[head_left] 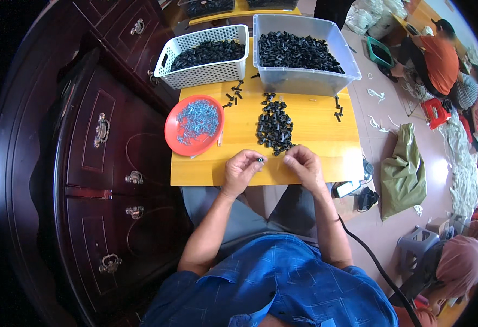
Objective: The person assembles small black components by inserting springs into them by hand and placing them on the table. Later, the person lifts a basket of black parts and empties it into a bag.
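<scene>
At the near edge of a small yellow table [315, 158], a seated person pinched a tiny black part [260, 159] in the fingers of the left hand [241, 171], holding it just above the wood. The part looked light, hard and stiff, probably moulded plastic, small enough to slip or roll away; a fingertip pinch across its sides seemed the surest hold. The right hand [304, 166] rested close beside it, fingers [289, 160] curled together at the tips; whether they held anything could not be told.

Just beyond the hands lay a pile [274, 128] of like black parts, with a few strays [233, 95] farther back. To the left sat a round red plate [181, 136] of small silvery-blue metal pieces [198, 119]. At the table's far side stood a white slotted basket [206, 73] and a clear rectangular bin [304, 80], both loaded with black parts.

A dark wooden cabinet [102, 163] with brass handles flanked the table on the left. On the floor to the right slumped an olive-green bag [405, 174], with a green crate [379, 52] farther back. No labels or signs could be made out.
</scene>
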Demonstrator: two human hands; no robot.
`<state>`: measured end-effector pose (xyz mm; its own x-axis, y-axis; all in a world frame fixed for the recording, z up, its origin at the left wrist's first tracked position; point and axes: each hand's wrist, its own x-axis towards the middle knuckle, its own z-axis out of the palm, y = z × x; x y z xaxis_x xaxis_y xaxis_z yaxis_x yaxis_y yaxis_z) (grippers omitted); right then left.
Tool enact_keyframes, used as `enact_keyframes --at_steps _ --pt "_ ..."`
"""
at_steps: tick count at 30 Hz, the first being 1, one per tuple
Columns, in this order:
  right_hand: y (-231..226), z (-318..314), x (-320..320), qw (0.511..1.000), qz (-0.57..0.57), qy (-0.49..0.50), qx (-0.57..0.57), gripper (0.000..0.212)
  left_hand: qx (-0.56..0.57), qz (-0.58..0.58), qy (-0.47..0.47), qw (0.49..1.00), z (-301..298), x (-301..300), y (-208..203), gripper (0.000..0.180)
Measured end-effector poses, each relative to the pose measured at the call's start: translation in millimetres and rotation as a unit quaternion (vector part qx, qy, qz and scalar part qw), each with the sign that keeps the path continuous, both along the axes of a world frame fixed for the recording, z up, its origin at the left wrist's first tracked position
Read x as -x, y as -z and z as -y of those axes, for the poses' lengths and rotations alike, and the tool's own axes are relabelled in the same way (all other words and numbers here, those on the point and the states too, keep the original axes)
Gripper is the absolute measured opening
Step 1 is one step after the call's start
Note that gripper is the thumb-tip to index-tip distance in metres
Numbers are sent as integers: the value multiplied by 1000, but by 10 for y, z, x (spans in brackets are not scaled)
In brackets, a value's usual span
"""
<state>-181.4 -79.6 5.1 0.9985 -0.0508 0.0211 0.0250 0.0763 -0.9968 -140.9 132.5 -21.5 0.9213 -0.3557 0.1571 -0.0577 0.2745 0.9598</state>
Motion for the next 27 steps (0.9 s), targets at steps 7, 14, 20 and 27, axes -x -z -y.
enact_keyframes --at_steps 7,14,20,27 --pt "-121 18 -59 941 61 101 318 9 2 -7 -4 1000 -20 -20 9 13" --pt "-192 -220 -228 879 121 78 455 14 36 -35 -44 998 -46 -36 -37 12" --pt "-148 -405 -462 839 90 40 535 16 53 -35 -34 997 -58 -45 9 12" --pt "-71 -411 -527 831 79 33 549 19 49 -34 -31 998 -50 -40 3 13"
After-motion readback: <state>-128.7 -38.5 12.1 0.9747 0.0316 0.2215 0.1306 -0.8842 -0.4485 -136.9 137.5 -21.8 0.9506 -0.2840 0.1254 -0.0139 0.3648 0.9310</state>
